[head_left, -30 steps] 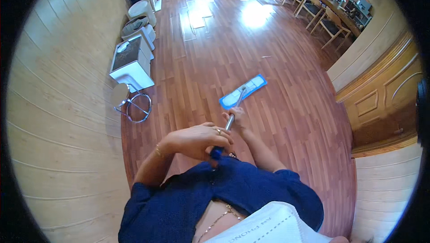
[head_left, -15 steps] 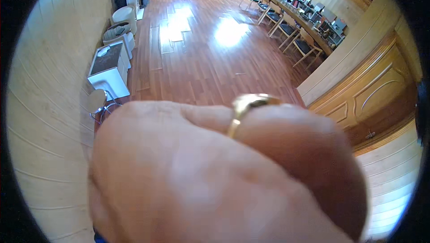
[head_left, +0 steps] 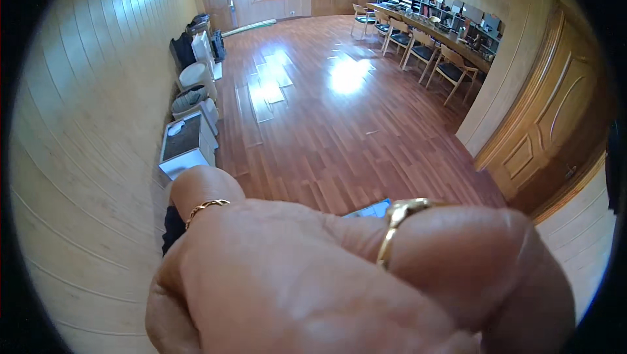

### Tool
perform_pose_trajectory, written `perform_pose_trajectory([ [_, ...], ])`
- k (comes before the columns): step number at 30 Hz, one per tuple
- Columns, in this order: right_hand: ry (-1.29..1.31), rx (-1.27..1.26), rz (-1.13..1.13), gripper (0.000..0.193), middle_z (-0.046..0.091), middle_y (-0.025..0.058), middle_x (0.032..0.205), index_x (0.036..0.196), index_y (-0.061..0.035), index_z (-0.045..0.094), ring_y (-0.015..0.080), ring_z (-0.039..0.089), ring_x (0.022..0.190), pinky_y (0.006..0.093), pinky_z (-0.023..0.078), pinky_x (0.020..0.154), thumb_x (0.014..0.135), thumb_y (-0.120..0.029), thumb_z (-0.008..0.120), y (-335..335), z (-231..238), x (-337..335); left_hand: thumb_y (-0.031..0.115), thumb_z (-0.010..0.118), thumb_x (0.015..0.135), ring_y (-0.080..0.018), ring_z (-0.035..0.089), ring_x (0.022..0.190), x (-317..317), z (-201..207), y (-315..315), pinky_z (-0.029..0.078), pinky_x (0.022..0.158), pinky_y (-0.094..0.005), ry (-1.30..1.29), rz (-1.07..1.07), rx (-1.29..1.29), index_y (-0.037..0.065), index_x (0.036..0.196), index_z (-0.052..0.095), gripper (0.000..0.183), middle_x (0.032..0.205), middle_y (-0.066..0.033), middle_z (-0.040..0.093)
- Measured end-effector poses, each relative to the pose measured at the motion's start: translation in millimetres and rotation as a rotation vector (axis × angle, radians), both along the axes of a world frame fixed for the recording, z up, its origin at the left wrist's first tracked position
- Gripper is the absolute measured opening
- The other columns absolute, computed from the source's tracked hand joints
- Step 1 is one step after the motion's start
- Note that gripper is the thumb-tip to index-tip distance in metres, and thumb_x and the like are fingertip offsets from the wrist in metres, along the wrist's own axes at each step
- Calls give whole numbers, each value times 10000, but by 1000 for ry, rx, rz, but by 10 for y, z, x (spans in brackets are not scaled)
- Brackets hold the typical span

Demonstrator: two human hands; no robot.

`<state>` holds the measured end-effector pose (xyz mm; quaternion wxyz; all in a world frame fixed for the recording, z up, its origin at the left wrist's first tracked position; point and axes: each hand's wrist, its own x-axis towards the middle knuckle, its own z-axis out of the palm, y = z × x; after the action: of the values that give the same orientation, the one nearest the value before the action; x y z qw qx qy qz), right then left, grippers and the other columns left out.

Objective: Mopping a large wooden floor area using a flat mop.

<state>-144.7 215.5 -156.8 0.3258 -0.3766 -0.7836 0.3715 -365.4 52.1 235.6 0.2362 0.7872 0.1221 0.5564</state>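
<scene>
My left hand (head_left: 339, 282) is raised right up against the camera and fills the lower half of the view, blurred by closeness. One finger wears a thick gold ring (head_left: 395, 223), and another finger at the left wears a thin twisted gold ring (head_left: 206, 207). Nothing shows in the hand, and whether the fingers are closed cannot be made out. Just above the knuckles, a sliver of the blue flat mop head (head_left: 373, 209) peeks out on the wooden floor (head_left: 326, 125). My right hand and the mop handle are hidden.
A wood-panelled wall (head_left: 91, 125) runs along the left with a white box-shaped machine (head_left: 186, 148), bins and bags lined against it. Chairs (head_left: 450, 70) stand at a long desk at the far right. A wooden door (head_left: 542, 145) is at the right.
A second ago both hands held the mop handle low over the floor. The left hand then rose to the camera and now covers the lower view; the view has tilted up toward the room.
</scene>
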Motion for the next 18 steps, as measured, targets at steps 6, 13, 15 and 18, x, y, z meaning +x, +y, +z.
perform_pose_trajectory([
  [6,-78,24,19,208,671,144,968,793,-72,602,296,664,880,363,529,734,805,-253,704,46,50,-192,303,604,888,-319,601,966,187,-228,-225,468,886,-416,-39,44,-15,98,1069,616,273,1039,-184,636],
  [13,45,108,92,201,657,143,921,785,-71,584,300,656,871,363,525,735,804,-230,705,344,-424,-398,315,607,882,-321,601,956,-36,18,95,467,879,-421,-122,102,-16,107,1087,596,292,1034,-187,630],
  [15,91,132,103,200,652,142,905,782,-70,578,302,654,869,363,524,735,804,-223,706,435,-654,-479,318,608,881,-322,601,953,9,-14,-56,466,878,-422,-142,107,-18,110,1092,591,297,1032,-188,629],
  [18,165,163,123,199,646,141,881,778,-70,570,304,650,864,363,522,736,803,-211,706,573,-999,-613,323,609,878,-322,600,948,687,-47,-150,466,875,-424,-169,119,-27,114,1100,582,306,1030,-189,626],
])
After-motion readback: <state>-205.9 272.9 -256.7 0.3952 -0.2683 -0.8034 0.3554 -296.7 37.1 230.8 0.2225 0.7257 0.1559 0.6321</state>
